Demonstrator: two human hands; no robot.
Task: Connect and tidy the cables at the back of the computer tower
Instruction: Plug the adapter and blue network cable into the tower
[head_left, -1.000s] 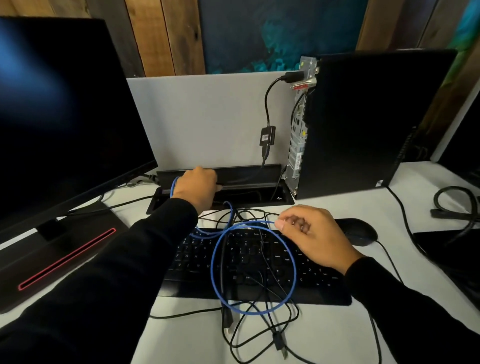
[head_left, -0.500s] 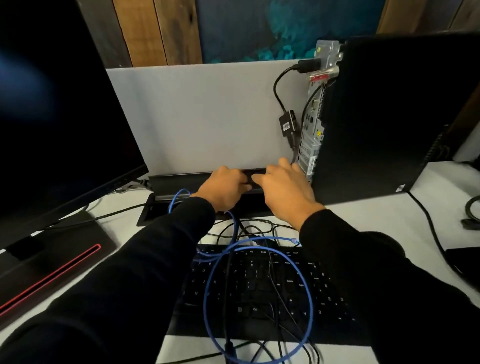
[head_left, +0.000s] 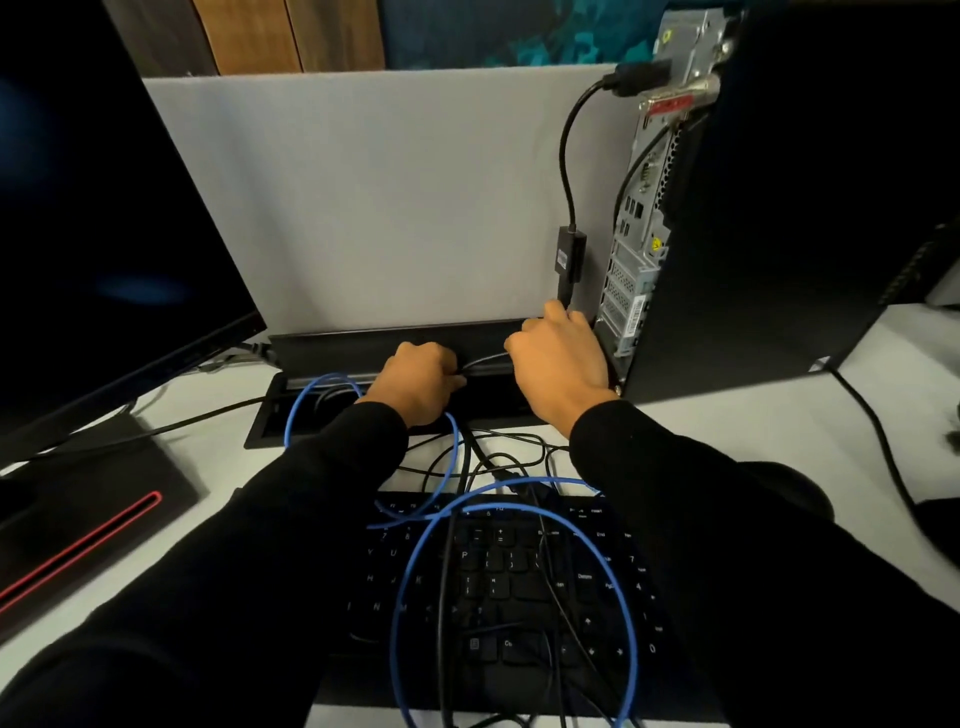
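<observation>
Both hands at the open cable box (head_left: 395, 343) beside the computer tower (head_left: 779, 208): left hand (head_left: 418, 382) and right hand (head_left: 563, 364) each curl fingers around a black cable (head_left: 485, 359).

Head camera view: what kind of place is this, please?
Most likely an office desk or workstation. A grey divider panel stands behind the white desk, with a monitor, keyboard and computer tower on it, and a cable box sunk into the desktop.

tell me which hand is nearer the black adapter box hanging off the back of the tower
Right. The right hand sits directly below the adapter box, its fingertips by the cable under it. The left hand is further left, at the desk's cable tray, gripping a black cable.
</observation>
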